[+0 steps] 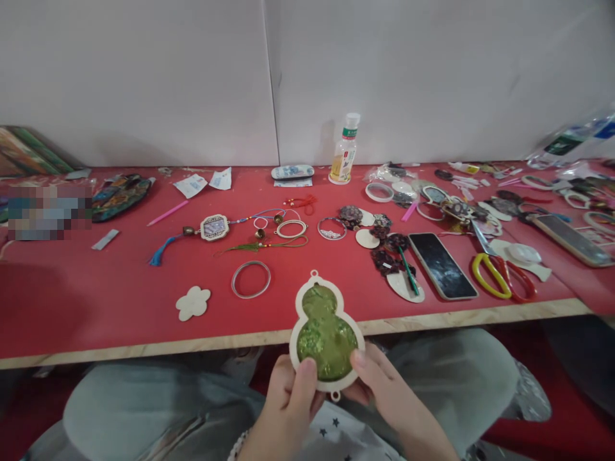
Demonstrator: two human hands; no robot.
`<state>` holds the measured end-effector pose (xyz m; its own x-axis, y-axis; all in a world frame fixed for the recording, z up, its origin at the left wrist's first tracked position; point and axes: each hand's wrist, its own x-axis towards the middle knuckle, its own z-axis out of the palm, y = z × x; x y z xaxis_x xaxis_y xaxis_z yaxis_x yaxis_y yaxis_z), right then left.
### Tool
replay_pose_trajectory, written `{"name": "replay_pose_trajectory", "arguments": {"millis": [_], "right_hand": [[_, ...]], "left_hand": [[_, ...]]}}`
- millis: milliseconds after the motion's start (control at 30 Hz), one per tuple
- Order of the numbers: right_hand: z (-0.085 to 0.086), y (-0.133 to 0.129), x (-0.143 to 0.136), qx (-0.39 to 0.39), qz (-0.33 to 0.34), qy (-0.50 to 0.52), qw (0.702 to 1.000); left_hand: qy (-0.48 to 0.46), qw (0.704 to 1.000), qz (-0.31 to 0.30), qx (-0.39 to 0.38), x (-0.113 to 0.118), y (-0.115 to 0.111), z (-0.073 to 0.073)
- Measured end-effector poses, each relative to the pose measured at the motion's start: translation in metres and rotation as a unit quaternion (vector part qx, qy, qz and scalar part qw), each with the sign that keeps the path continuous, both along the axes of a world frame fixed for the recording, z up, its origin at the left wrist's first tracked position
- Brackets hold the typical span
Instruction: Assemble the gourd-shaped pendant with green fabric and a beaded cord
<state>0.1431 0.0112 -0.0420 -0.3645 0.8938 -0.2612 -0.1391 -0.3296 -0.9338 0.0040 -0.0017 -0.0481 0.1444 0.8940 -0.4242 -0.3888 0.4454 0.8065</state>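
A gourd-shaped pendant [330,339] with a pale wooden rim and a shiny green inlay is held up over my lap, just in front of the table edge. It has a small loop at each end. My left hand [292,400] grips its lower left side, the thumb lying on the rim. On the lower right, my right hand [382,387] holds the same pendant with the thumb on the front. The fingers behind it are mostly hidden. Beyond it on the table lie a clear ring [250,280] and a flower-shaped wooden piece [193,303].
The red table [120,307] holds a tasselled pendant [214,228], a pink pencil [167,213], a bottle [343,150], a phone [442,265], scissors [502,275] and several dark shell-like pieces [384,261]. A white wall [192,83] stands behind.
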Motion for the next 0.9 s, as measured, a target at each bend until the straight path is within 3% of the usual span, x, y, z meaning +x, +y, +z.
{"name": "replay_pose_trajectory", "arguments": {"millis": [133,233,333,600,733,900], "right_hand": [[0.004,0.000,0.006,0.072,-0.055,-0.051,0.995],[0.012,0.003,0.008,0.177,-0.045,-0.084,0.980],[0.017,0.005,0.010,0.248,-0.033,-0.084,0.965],[0.018,0.004,0.010,0.224,0.139,-0.096,0.960],[0.018,0.002,0.009,0.198,0.167,-0.053,0.964],[0.028,0.005,0.007,0.206,0.133,-0.042,0.969]], "left_hand": [[0.007,0.999,-0.035,0.013,-0.007,-0.007,-0.007],[0.000,0.994,-0.083,0.075,-0.014,-0.010,-0.016],[0.040,0.992,-0.070,0.093,-0.019,-0.008,-0.019],[0.080,0.988,-0.032,0.125,-0.018,0.015,0.016],[0.116,0.982,-0.038,0.145,-0.022,0.009,0.019],[0.179,0.964,-0.087,0.176,-0.024,-0.004,0.022]]}}
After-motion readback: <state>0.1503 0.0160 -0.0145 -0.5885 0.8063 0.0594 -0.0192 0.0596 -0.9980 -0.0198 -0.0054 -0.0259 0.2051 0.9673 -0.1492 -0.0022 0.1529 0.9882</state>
